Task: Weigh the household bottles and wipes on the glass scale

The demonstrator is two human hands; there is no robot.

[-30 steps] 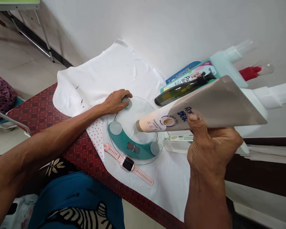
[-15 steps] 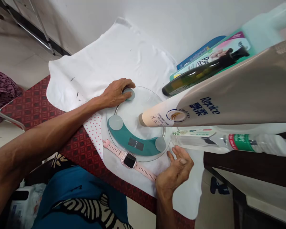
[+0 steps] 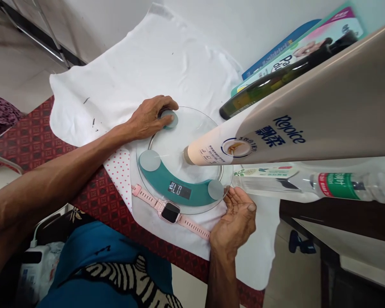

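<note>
Glass scale (image 3: 173,154) with a Rejoice tube (image 3: 291,122) standing cap-down on it.
Left hand (image 3: 152,115) touches its far edge, pinching or not cannot be told; right hand (image 3: 235,223), loosely open, at the nearer edge.

Smooth glass scale (image 3: 171,147), glossy; satin plastic tube (image 3: 263,134); matt cloth (image 3: 167,55).

Tube (image 3: 276,115) on scale (image 3: 160,179), watch (image 3: 170,212) before, perhaps touching

scale (image 3: 162,183): clear, teal | tube (image 3: 240,143): peach, taupe | watch (image 3: 170,211): pink (black-screened)
</note>
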